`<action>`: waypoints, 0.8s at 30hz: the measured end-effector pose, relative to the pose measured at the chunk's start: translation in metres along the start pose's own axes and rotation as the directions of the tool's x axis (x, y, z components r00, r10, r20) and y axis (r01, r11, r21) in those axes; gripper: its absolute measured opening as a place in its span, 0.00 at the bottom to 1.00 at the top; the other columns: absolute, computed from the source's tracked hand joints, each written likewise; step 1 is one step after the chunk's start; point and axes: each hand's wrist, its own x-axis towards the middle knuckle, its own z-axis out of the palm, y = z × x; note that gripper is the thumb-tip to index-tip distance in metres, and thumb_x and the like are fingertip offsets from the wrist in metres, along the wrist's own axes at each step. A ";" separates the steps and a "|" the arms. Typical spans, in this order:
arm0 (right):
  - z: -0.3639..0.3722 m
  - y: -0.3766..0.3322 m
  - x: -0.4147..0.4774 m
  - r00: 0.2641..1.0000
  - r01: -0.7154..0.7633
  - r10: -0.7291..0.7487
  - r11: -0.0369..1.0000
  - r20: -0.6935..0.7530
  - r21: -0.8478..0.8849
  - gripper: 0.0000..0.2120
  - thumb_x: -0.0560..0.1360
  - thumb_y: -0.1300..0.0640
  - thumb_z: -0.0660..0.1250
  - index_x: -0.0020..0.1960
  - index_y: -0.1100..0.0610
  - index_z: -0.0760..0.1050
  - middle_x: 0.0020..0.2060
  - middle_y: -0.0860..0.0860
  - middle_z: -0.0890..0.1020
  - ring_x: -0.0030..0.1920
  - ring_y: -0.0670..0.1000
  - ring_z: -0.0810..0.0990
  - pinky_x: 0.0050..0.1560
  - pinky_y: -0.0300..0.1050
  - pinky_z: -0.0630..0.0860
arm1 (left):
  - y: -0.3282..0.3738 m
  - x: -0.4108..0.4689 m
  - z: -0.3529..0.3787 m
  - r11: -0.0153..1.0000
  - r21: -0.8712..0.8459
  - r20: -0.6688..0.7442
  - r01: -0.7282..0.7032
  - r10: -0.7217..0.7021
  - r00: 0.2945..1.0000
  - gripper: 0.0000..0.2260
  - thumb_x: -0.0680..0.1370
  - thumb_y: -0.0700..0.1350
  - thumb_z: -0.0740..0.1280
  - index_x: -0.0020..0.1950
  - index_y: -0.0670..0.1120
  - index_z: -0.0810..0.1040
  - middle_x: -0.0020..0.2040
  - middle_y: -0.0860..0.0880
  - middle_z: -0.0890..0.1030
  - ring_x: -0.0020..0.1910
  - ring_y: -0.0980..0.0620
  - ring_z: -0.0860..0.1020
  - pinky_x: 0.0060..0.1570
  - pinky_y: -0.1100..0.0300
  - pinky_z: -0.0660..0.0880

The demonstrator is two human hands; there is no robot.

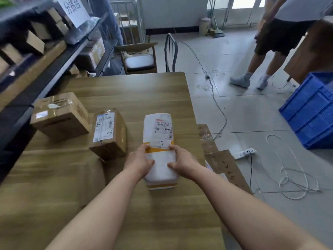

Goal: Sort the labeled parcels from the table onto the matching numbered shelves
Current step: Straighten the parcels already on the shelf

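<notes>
White parcel (pixel 158 129) gripped between left hand (pixel 139 159), right hand (pixel 182 162); table (pixel 191 109) edge right, brown box (pixel 110 132) left.

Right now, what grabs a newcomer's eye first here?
The left hand and right hand grip a white padded parcel with yellow tape bands, mid wooden table. A labelled brown cardboard box sits just left of it; a blue plastic crate stands on the floor, far right.

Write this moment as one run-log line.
left hand and right hand grip white parcel | table also holds bigger box, smaller box
</notes>
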 end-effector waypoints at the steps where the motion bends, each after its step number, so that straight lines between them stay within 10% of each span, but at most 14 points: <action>1: 0.001 0.006 -0.010 1.000 0.026 -0.026 1.000 0.017 -0.011 0.35 0.73 0.52 0.69 0.76 0.47 0.58 0.68 0.52 0.71 0.67 0.54 0.71 0.66 0.46 0.67 | 0.000 -0.015 0.006 1.000 -0.012 -0.013 0.018 -0.018 1.000 0.28 0.75 0.48 0.70 0.74 0.54 0.66 0.67 0.45 0.76 0.65 0.45 0.73 0.63 0.57 0.69; 24: 0.023 0.103 -0.188 0.934 0.232 -0.233 0.972 0.272 0.039 0.33 0.78 0.57 0.62 0.78 0.48 0.49 0.71 0.54 0.67 0.65 0.55 0.72 0.59 0.42 0.68 | 0.015 -0.238 0.125 0.861 -0.466 -0.068 0.205 -0.266 0.962 0.28 0.77 0.37 0.66 0.75 0.51 0.63 0.69 0.44 0.73 0.63 0.45 0.74 0.64 0.53 0.71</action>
